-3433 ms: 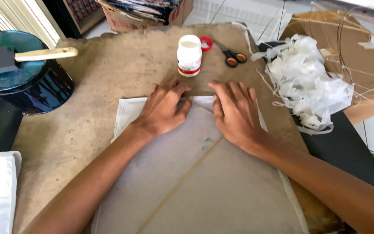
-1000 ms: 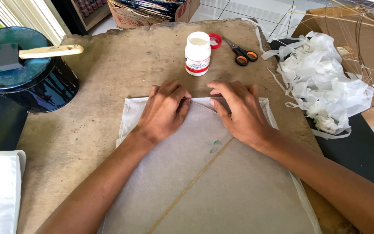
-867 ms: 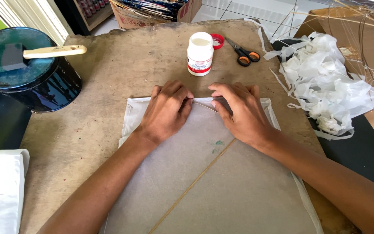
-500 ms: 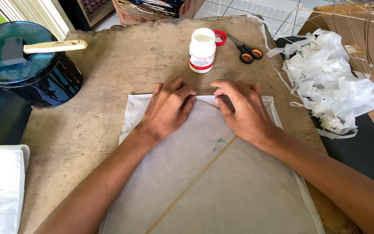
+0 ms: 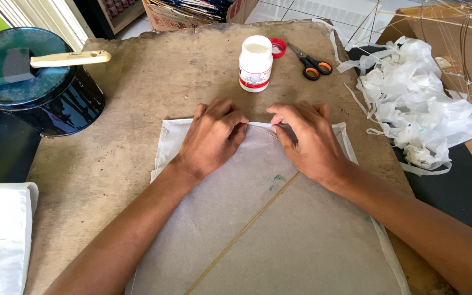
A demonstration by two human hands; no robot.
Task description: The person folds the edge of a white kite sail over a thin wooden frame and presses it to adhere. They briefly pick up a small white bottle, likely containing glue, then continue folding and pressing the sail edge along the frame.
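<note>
Under both hands' fingers (image 5: 235, 121): thin paper sheet (image 5: 258, 218), top edge pinned.

Under your hands lies thin, translucent matt paper (image 5: 258, 218), smooth but slightly creased. Your bench (image 5: 154, 82) is rough, stained, matt board. The glue bottle (image 5: 255, 63) is smooth white plastic, the can (image 5: 55, 104) glossy dark metal, the brush handle (image 5: 69, 58) pale bare wood.

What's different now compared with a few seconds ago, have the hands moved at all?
Hardly. The left hand and right hand still press flat on the top edge of the thin paper sheet, fingertips nearly meeting. Only the camera view shifted a little. The glue bottle, scissors and dark tin stayed put.
</note>
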